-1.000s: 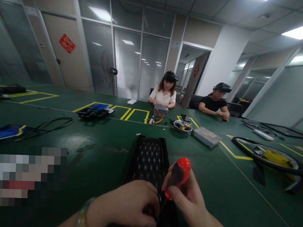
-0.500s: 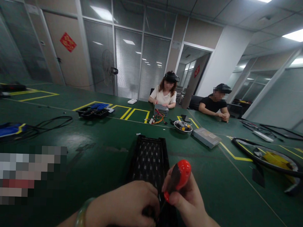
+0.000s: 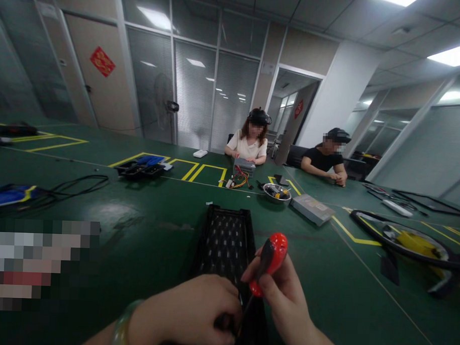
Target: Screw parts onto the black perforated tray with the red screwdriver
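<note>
Wrapped round the red and black handle of a screwdriver (image 3: 274,254) is my right hand (image 3: 288,300). The tool's thin shaft slants down toward the fingertips of my left hand (image 3: 198,310). Those fingers are curled over the near part of a long black panel (image 3: 227,238) with a patterned mesh face, which lies lengthwise before me. Something dark sits between the left fingers, too shadowed to name. The screwdriver's tip is hidden behind the left hand.
Ahead stand a metal bowl (image 3: 277,193) of small parts and a grey metal box (image 3: 311,209). A wheel (image 3: 409,239) lies at right, a black tray (image 3: 141,168) farther left. Blue-yellow item (image 3: 10,197) and cables are at left. Two people sit across the green table (image 3: 136,260).
My right hand and the screwdriver have risen slightly, showing more of the shaft. The left hand stays curled over the black panel.
</note>
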Action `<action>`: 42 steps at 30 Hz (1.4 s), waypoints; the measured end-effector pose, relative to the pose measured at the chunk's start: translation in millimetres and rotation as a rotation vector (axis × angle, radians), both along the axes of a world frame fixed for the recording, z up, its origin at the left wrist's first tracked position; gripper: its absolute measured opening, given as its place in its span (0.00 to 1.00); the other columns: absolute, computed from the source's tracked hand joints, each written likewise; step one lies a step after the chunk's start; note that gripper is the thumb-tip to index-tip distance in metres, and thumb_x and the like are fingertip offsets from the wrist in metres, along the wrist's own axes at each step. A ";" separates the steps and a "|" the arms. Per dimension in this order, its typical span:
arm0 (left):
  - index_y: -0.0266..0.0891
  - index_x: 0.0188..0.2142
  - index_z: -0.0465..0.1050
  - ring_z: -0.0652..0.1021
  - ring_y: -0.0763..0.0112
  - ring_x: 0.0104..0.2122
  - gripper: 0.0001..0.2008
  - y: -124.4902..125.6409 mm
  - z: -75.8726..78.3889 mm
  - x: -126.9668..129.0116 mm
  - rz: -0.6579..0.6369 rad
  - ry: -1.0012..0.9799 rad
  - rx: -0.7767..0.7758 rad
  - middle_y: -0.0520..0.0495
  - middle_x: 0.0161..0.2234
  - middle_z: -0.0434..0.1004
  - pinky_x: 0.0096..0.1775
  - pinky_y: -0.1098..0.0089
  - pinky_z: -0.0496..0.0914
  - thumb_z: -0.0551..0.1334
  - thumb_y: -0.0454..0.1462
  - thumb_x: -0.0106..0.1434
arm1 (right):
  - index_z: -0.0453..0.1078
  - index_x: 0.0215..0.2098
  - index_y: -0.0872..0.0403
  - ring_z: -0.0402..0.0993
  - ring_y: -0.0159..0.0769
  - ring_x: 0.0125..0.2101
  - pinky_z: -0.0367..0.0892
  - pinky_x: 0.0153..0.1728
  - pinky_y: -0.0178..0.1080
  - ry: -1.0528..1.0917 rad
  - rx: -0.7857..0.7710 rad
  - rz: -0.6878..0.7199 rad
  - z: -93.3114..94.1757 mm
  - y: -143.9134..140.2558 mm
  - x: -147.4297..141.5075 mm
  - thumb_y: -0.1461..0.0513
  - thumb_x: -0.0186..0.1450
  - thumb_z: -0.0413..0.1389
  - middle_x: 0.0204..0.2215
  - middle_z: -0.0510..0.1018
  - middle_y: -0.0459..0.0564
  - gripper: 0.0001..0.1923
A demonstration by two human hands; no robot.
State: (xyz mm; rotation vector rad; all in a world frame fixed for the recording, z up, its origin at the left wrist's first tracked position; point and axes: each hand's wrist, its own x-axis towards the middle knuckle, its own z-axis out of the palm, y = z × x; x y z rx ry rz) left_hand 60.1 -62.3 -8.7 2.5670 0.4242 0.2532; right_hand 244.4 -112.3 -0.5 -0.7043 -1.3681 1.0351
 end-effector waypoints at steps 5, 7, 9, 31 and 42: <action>0.43 0.32 0.77 0.77 0.71 0.33 0.06 -1.0 1.0 -0.1 0.020 0.009 0.011 0.55 0.32 0.78 0.38 0.73 0.68 0.70 0.37 0.54 | 0.64 0.52 0.49 0.68 0.32 0.31 0.63 0.33 0.33 -0.020 -0.008 -0.038 2.7 1.4 1.6 0.52 0.70 0.57 0.32 0.76 0.46 0.16; 0.42 0.32 0.76 0.76 0.72 0.32 0.05 -1.4 2.4 0.0 0.019 0.014 0.017 0.55 0.31 0.77 0.37 0.74 0.67 0.69 0.37 0.54 | 0.64 0.53 0.50 0.68 0.32 0.32 0.63 0.34 0.34 -0.011 -0.040 -0.029 4.8 0.2 3.2 0.51 0.71 0.55 0.33 0.76 0.47 0.17; 0.43 0.32 0.77 0.76 0.72 0.32 0.05 -1.6 3.4 0.0 0.015 0.021 0.019 0.55 0.31 0.77 0.36 0.74 0.67 0.70 0.38 0.55 | 0.63 0.55 0.51 0.68 0.33 0.32 0.63 0.34 0.34 0.004 -0.082 -0.015 6.8 -0.8 4.3 0.51 0.71 0.54 0.33 0.76 0.48 0.18; 0.44 0.32 0.76 0.76 0.73 0.31 0.06 -2.5 3.5 -1.0 0.034 0.020 0.029 0.56 0.31 0.77 0.35 0.74 0.66 0.70 0.38 0.54 | 0.67 0.45 0.50 0.67 0.31 0.30 0.65 0.32 0.32 0.005 -0.042 -0.206 2.4 4.3 1.8 0.52 0.63 0.65 0.32 0.72 0.44 0.18; 0.44 0.33 0.76 0.77 0.71 0.35 0.08 -4.0 5.2 -0.8 0.063 0.040 -0.040 0.56 0.35 0.78 0.36 0.74 0.66 0.71 0.40 0.55 | 0.67 0.48 0.49 0.67 0.31 0.31 0.64 0.33 0.33 -0.010 -0.053 -0.148 0.4 3.7 1.7 0.53 0.62 0.66 0.33 0.72 0.44 0.20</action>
